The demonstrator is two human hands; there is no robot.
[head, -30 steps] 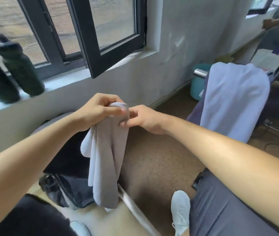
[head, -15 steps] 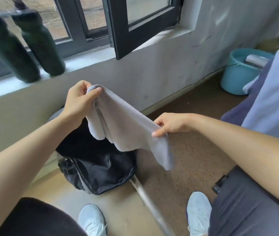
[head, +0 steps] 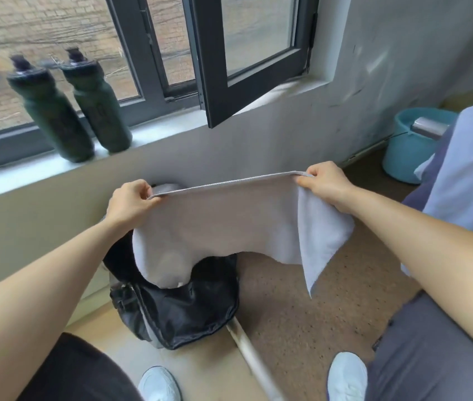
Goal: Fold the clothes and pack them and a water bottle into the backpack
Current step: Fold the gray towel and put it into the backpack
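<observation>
The grey cloth is held spread in the air over the black backpack on the floor. Its top corners are pinched, one in the left grip and one in the right grip. For a neat fold, the hem is best drawn taut and level, then the corners met squarely. Two water bottles are stood on the windowsill.

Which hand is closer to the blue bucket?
Right. The right hand pinches the towel at the end nearest the blue bucket; the left hand holds the opposite end, above the backpack.
</observation>
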